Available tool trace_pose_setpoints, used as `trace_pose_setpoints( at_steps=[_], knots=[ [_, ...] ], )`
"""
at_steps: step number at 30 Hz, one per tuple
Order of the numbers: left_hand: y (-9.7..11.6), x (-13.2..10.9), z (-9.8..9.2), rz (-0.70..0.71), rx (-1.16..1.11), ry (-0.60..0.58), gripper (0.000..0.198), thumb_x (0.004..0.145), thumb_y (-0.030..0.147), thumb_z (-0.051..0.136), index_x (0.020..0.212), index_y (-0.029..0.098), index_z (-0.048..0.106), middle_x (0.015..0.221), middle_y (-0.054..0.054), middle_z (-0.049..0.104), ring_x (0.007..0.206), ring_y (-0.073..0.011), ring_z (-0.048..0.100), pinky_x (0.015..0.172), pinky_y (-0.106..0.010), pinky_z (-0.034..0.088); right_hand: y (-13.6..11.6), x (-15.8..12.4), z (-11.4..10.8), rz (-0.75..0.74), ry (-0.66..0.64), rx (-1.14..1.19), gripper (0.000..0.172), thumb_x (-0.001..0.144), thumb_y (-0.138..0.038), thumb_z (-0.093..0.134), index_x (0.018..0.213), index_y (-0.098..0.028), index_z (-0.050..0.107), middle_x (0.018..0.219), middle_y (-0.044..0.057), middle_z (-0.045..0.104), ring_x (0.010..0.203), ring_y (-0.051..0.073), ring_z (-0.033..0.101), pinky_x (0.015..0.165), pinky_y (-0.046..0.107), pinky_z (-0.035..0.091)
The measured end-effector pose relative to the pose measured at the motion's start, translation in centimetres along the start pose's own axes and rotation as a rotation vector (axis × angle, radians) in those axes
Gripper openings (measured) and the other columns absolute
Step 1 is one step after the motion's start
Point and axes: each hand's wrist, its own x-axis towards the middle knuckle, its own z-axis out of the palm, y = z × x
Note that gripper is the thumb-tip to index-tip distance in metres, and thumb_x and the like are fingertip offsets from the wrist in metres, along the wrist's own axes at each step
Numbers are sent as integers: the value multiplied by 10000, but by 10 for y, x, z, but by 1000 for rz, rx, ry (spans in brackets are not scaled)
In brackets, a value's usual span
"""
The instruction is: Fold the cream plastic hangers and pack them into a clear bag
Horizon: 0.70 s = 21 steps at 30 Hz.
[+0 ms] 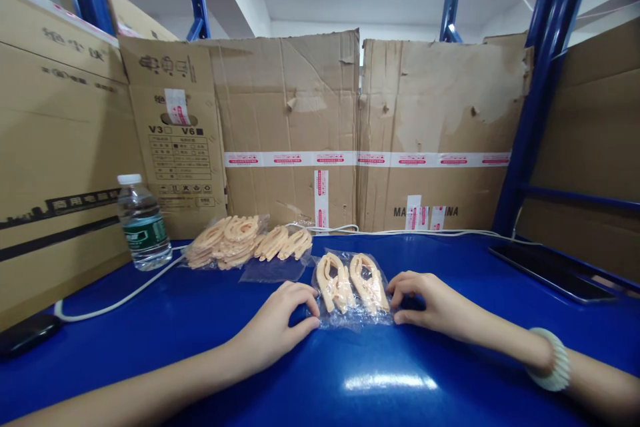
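Note:
A clear plastic bag (357,322) lies flat on the blue table, with two beige, loop-shaped pieces (334,283) side by side inside it. At its left edge, my left hand (290,320) pinches the film between thumb and curled fingers. My right hand (423,299), a pale green band (550,359) around its wrist, grips the opposite edge the same way. Behind and to the left, a pile of bagged beige pieces (225,240) rests beside a smaller bagged pair (284,243).
A water bottle (144,223) stands at the left, near a white cable (120,307) and a black object (30,333). A dark phone-like slab (550,271) lies at the right. Cardboard sheets (290,113) wall off the back of the blue table (240,393), between blue posts (530,107).

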Motion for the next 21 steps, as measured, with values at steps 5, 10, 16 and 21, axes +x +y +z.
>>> trace_pose_setpoints(
  at_steps=[5, 10, 16, 21],
  knots=[
    [0, 7, 0, -40, -83, -13, 130, 740, 103, 630, 815, 201, 670, 925, -22, 679, 923, -195, 607, 878, -349, 457, 1, 1, 3, 19, 13, 62, 102, 752, -269, 710, 730, -176, 675, 990, 71, 657, 865, 204, 625, 763, 323, 479],
    [3, 3, -5, -64, -115, -35, 155, 715, 90, 601, 799, 189, 687, 919, -30, 642, 881, -172, 603, 802, -299, 492, -5, 0, 5, -26, -20, 124, 99, 767, -262, 700, 737, -171, 677, 993, 66, 643, 860, 184, 634, 798, 320, 488],
    [-6, -21, -26, -158, -142, -143, 150, 666, 152, 591, 785, 171, 680, 868, -27, 599, 687, -126, 562, 635, -240, 478, -29, 12, 14, -124, -81, 145, 84, 738, -235, 732, 731, -175, 675, 963, 62, 653, 891, 183, 628, 813, 304, 493],
    [-24, -48, -55, -294, -203, -177, 160, 649, 197, 577, 782, 162, 660, 889, -28, 602, 632, -107, 527, 593, -225, 452, -52, 38, 35, -277, -126, 142, 73, 731, -235, 752, 743, -189, 696, 990, 54, 665, 891, 174, 630, 813, 274, 484]
  ],
)
